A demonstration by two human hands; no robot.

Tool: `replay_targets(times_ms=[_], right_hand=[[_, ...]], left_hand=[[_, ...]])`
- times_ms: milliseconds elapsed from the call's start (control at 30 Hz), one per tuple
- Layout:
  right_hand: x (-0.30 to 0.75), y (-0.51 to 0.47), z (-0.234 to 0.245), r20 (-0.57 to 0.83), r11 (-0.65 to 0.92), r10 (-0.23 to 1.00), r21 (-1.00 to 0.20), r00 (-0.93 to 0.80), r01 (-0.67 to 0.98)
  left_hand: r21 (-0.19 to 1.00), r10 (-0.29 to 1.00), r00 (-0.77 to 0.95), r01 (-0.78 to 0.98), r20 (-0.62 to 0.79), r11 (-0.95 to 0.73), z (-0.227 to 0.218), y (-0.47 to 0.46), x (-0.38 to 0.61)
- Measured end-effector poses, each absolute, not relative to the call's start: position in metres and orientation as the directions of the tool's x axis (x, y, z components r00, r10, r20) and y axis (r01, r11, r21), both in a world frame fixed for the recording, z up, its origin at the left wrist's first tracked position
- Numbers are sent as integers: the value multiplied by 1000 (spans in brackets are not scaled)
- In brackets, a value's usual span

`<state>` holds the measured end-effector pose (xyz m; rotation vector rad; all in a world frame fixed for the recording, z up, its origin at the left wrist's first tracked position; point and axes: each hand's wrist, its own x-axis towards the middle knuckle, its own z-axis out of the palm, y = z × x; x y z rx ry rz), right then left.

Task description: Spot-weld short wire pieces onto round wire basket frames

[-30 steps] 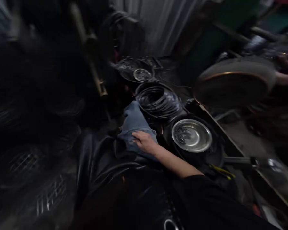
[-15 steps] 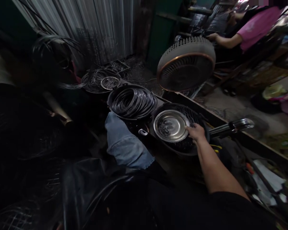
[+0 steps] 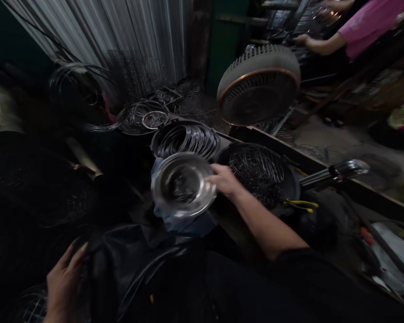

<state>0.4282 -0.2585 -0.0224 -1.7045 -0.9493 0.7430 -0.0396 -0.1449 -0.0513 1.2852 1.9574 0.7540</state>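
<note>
My right hand point(image 3: 224, 179) grips the rim of a shiny metal bowl point(image 3: 202, 190), with its fingers closed on the right side. Small dark metal bits point(image 3: 183, 186) lie in the bowl, blurred by motion. Underneath is a knee in faded blue cloth point(image 3: 178, 226), partly covered by the bowl. At the lower left, my left hand point(image 3: 63, 278) is raised beside the black apron point(image 3: 117, 251), its fingers stretched out and slightly apart; I see nothing in them. To the right of the bowl stands a dark basin point(image 3: 294, 179) with tangled wire pieces point(image 3: 256, 168).
A tub of coiled wire point(image 3: 191, 139) stands just beyond the bowl. Behind it are more wire and a small dish point(image 3: 155, 120). A fan point(image 3: 259, 89) leans over the far side. Yellow-handled pliers point(image 3: 301, 205) lie at right. Another person in a pink sleeve point(image 3: 373, 27) works behind.
My right hand has lifted the metal bowl off the wire basin and carried it left, over the knee. My left hand has come into view at the lower left.
</note>
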Motion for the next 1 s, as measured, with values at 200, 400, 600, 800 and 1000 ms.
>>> replay_targets(times_ms=[200, 400, 600, 800, 1000], right_hand=[[313, -185, -23, -157, -155, 987, -881, 33, 447], [309, -183, -41, -214, -231, 973, -893, 86, 387], [293, -175, -59, -376, -388, 921, -910, 104, 144], [287, -162, -64, -279, -282, 959, -951, 44, 126], [292, -147, -68, -228, -232, 973, -958, 43, 168]], left_hand=[[876, 882, 74, 176, -466, 448, -16, -124, 58], [873, 883, 113, -134, -456, 469, -26, -125, 49], [810, 838, 66, -225, -541, 541, -40, -134, 20], [810, 834, 29, -219, -552, 544, -44, -137, 8], [818, 842, 2, -236, -539, 524, -62, -137, -1]])
